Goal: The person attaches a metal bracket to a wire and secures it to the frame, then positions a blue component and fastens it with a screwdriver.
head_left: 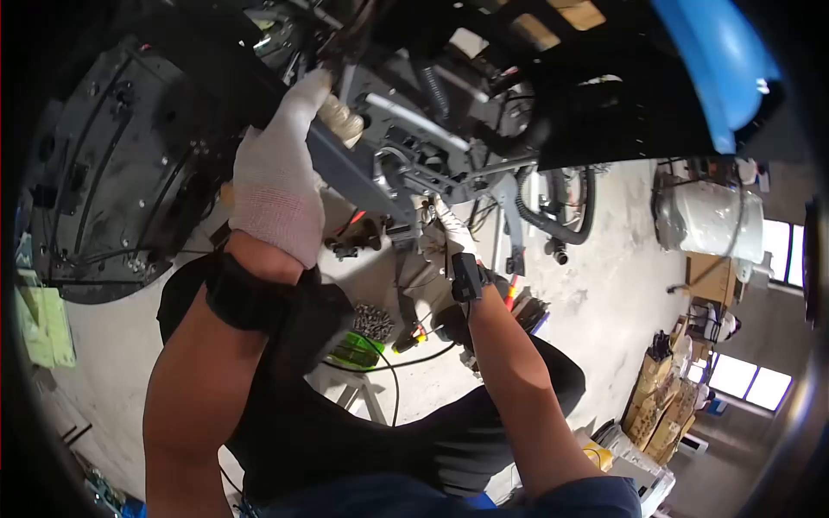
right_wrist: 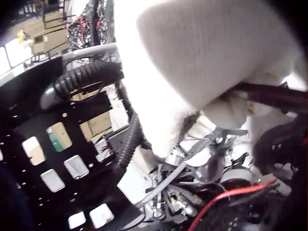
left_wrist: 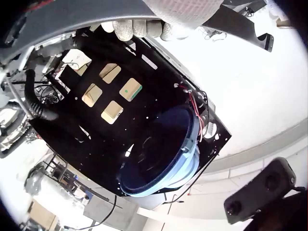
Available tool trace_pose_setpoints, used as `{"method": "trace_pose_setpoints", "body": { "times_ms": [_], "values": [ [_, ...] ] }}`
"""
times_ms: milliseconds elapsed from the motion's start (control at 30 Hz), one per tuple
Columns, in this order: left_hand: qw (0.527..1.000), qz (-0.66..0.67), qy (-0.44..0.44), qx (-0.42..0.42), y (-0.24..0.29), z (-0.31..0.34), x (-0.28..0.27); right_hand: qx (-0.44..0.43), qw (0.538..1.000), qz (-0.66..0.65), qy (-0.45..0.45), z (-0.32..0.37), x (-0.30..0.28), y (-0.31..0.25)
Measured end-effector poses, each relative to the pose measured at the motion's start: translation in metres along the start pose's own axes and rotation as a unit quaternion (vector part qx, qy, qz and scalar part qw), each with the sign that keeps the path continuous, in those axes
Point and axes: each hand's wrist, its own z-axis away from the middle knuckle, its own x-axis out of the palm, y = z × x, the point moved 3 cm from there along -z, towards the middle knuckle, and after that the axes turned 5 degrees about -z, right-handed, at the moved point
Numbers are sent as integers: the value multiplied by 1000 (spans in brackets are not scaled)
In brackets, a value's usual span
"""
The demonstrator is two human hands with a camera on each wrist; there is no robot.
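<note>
My left hand [head_left: 281, 164], in a white knitted glove, grips a long dark grey beam [head_left: 354, 168] on the upper left of a machine frame. In the left wrist view its fingers [left_wrist: 139, 30] curl over the edge of that beam. Lower and to the right, my gloved right hand [head_left: 451, 229] is among metal brackets and linkages [head_left: 423, 177] under the frame. The right wrist view shows its fingers bent around a dark slim piece [right_wrist: 274, 96], whose kind I cannot tell. The palm hides most of it. Metal parts [right_wrist: 178, 202] crowd just below.
A black panel with square cutouts [left_wrist: 159, 91] carries a round blue shell [left_wrist: 180, 168]. Ribbed black hose [head_left: 553, 229] loops right of the frame. On the floor lie a green tray [head_left: 356, 352], a heap of small metal fasteners [head_left: 373, 322] and tools. Cardboard boxes [head_left: 656, 406] stand far right.
</note>
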Motion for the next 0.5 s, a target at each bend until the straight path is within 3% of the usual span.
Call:
{"method": "trace_pose_setpoints", "body": {
  "times_ms": [67,100,167,200,500],
  "values": [
    [999,-41,4,-21,-7,-10,2,-70,997,-42,-1,4,15,-15],
    [999,-37,-12,-8,6,24,22,-90,995,-40,-11,51,26,-31],
    [995,-89,-4,38,0,32,28,-148,984,42,-84,87,43,-49],
    [996,-91,-11,17,-2,37,32,-156,983,44,-80,102,49,-53],
    [943,-237,-229,-40,-63,52,56,-267,954,119,-63,152,78,-65]
  ]
}}
